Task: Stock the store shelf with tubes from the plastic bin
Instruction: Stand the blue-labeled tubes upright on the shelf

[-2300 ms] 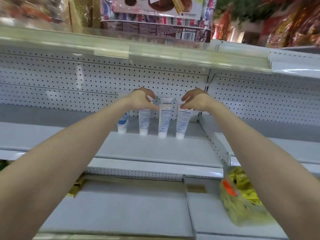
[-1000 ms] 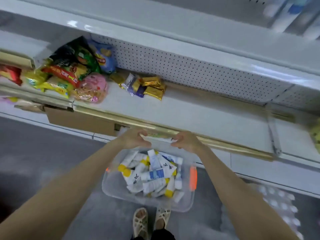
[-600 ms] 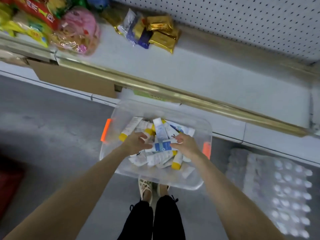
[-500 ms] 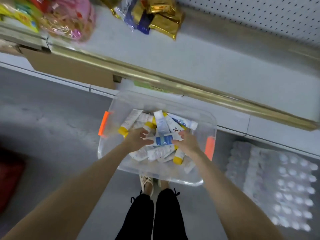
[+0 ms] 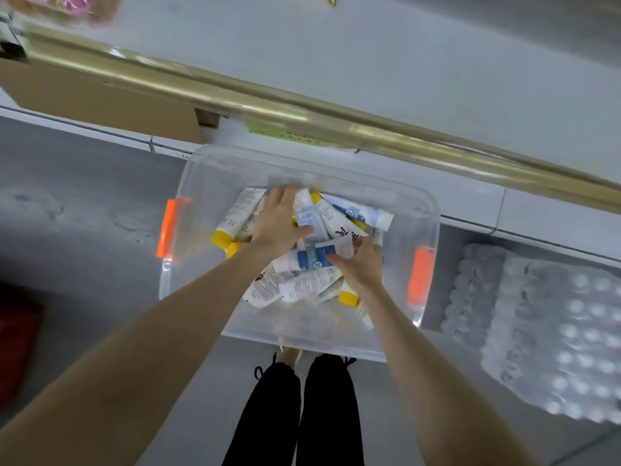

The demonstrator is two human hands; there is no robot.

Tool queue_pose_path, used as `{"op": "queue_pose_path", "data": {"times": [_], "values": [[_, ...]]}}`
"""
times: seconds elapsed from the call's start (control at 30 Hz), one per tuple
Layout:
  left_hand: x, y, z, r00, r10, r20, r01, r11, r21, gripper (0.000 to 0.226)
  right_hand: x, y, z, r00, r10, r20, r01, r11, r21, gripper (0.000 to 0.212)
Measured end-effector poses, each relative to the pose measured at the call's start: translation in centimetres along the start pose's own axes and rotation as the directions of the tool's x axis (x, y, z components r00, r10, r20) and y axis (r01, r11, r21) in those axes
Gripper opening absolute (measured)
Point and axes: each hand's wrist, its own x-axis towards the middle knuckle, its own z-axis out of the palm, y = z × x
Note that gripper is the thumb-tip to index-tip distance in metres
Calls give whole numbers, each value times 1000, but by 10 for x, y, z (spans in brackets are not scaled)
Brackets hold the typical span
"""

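While the store shelf (image 5: 369,45) spans the top of the view, the clear plastic bin (image 5: 208,183) sits on the floor (image 5: 84,196) below it, heaped with tubes (image 5: 302,287). On the pile's far side the left hand (image 5: 279,223) lies flat, fingers straight and spread. Nearer, the right hand (image 5: 364,267) pinches the crimped end of a blue-banded tube (image 5: 312,258), which lies crosswise atop the heap between both hands.

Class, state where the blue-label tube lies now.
Head view: the blue-label tube lies atop the pile in the clear bin, between the left hand and the right hand, which holds its end.
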Motion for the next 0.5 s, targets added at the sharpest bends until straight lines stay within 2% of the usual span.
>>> {"op": "queue_pose_path", "data": {"times": [0.1,0.23,0.4,0.5], "values": [[9,3,4,990,121,66,-133,966,220,72,2,3,2,999,32,-13,-31,999,24,68],[16,2,2,981,142,129,-182,904,388,69,0,11,-3,999,45,24,-47,994,104,68],[11,-12,-7,983,57,173,-142,839,526,62,-8,19,-10,996,72,56,-84,968,237,57],[2,-15,-4,976,78,204,-177,829,530,61,-10,22,-9,992,86,88,-105,965,240,50]]}}
